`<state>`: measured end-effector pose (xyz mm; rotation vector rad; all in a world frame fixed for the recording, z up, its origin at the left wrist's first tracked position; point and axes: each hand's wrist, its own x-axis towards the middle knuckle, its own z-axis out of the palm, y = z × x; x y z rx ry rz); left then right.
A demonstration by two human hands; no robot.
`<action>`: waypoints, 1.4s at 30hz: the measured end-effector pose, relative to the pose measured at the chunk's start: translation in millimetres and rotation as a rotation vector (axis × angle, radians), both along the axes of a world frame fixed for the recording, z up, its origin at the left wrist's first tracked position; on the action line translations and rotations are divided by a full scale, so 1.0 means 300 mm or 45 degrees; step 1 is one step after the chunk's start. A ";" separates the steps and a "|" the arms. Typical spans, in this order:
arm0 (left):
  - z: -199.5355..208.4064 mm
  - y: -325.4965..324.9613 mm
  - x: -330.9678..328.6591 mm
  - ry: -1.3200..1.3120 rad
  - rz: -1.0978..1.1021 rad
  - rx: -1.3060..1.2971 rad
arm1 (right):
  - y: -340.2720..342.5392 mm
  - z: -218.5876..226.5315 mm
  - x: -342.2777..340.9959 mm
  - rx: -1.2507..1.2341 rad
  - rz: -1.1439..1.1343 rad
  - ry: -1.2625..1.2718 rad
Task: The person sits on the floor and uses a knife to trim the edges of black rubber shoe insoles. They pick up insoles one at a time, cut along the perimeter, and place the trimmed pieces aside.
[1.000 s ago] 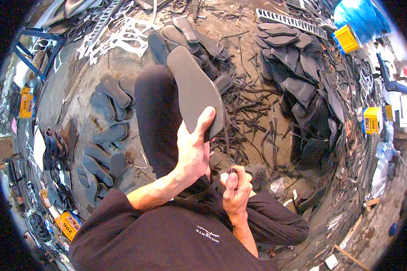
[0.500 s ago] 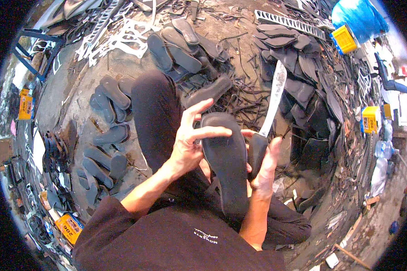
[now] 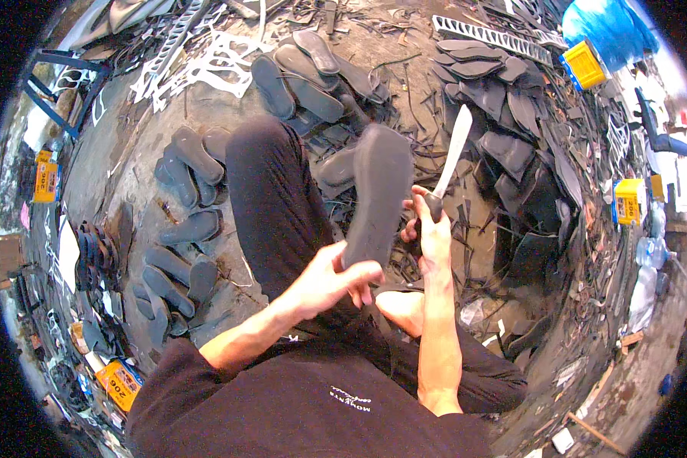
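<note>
A dark grey shoe sole (image 3: 382,187) stands up in front of me, slightly blurred. My left hand (image 3: 332,281) grips its narrow lower end, thumb across the face. In my right hand (image 3: 429,229) is a knife (image 3: 454,149) with a dark handle and a long pale blade pointing up and away. The blade is to the right of the sole and apart from it. Beyond the sole lies a pile of similar soles (image 3: 305,84), and another group (image 3: 191,164) rests left of my raised knee.
Dark sheet pieces (image 3: 504,145) are heaped at the right. White cut-out scraps (image 3: 206,72) lie at the far left. Thin black trimmings (image 3: 416,99) litter the floor ahead. Yellow boxes (image 3: 628,201) and a blue bag (image 3: 607,30) stand along the right side.
The sole has swung up and away from me; my left hand has shifted from its upper part to its lower end. My right hand has moved slightly away with the knife.
</note>
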<state>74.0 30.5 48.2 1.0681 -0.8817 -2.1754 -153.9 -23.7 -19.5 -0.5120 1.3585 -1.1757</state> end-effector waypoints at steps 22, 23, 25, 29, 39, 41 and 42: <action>-0.586 -0.632 -0.197 -1.993 -0.365 -0.827 | 0.009 -0.174 0.009 0.149 -0.079 -0.068; -0.601 -0.620 -0.191 -2.013 -0.433 -0.760 | 0.017 -0.151 -0.006 0.150 -0.102 -0.058; -0.651 -0.666 -0.141 -1.985 -0.504 -0.659 | 0.015 -0.117 -0.018 0.137 -0.075 0.005; -0.468 -0.702 -0.244 -1.946 -0.351 -0.579 | 0.049 -0.061 -0.110 0.175 -0.073 0.016; -0.033 -0.526 -0.265 -0.133 0.406 0.018 | 0.215 0.279 -0.173 -0.277 0.187 0.530; -0.014 -0.457 -0.226 -0.179 0.328 -0.347 | 0.260 0.266 -0.140 -0.325 0.243 0.757; 0.022 -0.440 -0.223 -0.226 0.238 -0.267 | 0.293 0.254 -0.117 -0.342 0.278 0.860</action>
